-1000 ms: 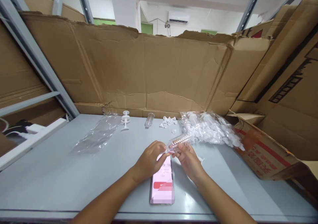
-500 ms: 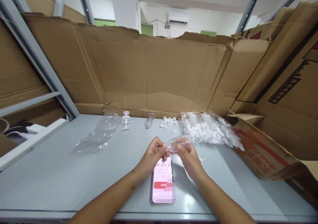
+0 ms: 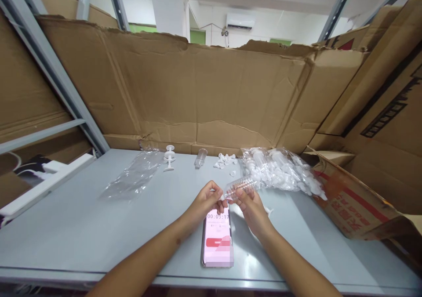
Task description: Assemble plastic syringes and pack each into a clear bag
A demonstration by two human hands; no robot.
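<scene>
My right hand [image 3: 252, 207] is wrapped round a clear ribbed plastic tube [image 3: 240, 186], which it holds almost level above the table. At the tube's left end my left hand [image 3: 209, 198] is closed in a pinch on a small whitish piece [image 3: 222, 197], mostly hidden by the fingertips. A phone [image 3: 217, 248] with a running timer lies below both hands. Beyond them, a second clear ribbed tube [image 3: 200, 158] lies on the table beside several small white caps [image 3: 224, 160]. White plunger-like parts [image 3: 169, 158] lie farther left. Behind my right wrist a white part [image 3: 268, 211] shows only partly.
A flat clear plastic bag [image 3: 133, 174] lies at the left of the grey table [image 3: 158, 253]. A bag full of white parts [image 3: 280, 169] is at the back right. Cardboard walls [image 3: 231, 90] enclose the back; an opened carton [image 3: 356, 204] stands right. A white power strip [image 3: 49, 185] runs left.
The whole view has shifted slightly. Both hands keep their hold at the tube's left end, with the left fingers slightly changed in position.
</scene>
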